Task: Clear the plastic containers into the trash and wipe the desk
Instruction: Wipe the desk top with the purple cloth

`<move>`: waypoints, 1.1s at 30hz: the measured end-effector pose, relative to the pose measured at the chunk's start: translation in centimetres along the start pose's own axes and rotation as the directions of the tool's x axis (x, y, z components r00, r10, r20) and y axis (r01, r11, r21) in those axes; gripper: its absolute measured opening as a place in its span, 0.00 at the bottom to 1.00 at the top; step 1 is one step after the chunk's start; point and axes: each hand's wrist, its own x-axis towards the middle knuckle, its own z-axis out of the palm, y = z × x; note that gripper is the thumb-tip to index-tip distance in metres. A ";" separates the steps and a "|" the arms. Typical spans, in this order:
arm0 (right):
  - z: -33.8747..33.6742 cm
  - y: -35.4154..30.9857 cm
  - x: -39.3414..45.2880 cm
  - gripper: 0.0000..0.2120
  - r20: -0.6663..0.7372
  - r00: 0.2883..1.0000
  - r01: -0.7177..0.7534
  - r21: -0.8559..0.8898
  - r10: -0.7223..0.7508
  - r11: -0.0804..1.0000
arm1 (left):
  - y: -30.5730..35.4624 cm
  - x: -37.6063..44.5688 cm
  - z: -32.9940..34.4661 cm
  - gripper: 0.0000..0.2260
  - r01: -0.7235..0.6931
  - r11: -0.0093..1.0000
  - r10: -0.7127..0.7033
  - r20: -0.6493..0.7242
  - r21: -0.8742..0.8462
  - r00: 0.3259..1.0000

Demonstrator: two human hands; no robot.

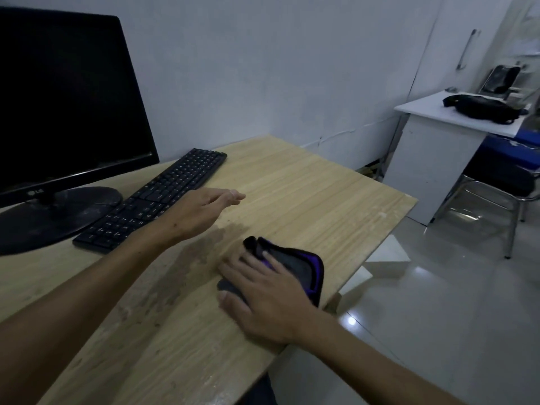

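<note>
The right hand (263, 299) presses a dark cloth (295, 266) flat, fingers spread, near the worktop's (306, 182) right edge. The left hand (201, 211) hovers beside the keyboard (157, 194), fingers relaxed, holding nothing.

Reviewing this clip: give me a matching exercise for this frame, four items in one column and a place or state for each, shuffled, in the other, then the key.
Items
1. cloth
2. keyboard
3. monitor
4. left hand

Places or states
A. screen dark, at the desk's far left
B. pressed flat under the right hand near the desk's right edge
C. open, raised beside the keyboard, holding nothing
D. lying diagonally in front of the monitor stand

Pairs: 1-B, 2-D, 3-A, 4-C
</note>
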 end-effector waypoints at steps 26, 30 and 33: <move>-4.0 23.1 0.2 0.29 0.008 0.919 -0.394 -0.047 0.395 0.918 | -0.7 9.0 7.1 0.17 -0.015 0.999 0.008 0.137 0.051 0.990; -5.1 28.4 1.1 0.29 0.008 0.893 -0.449 -0.047 0.450 0.892 | -0.5 10.6 8.4 0.17 -0.035 0.998 0.026 0.149 0.056 0.989; -5.7 31.7 1.8 0.29 -0.012 0.865 -0.502 -0.045 0.502 0.864 | -0.5 11.8 8.9 0.17 -0.059 0.995 0.047 0.158 0.076 0.986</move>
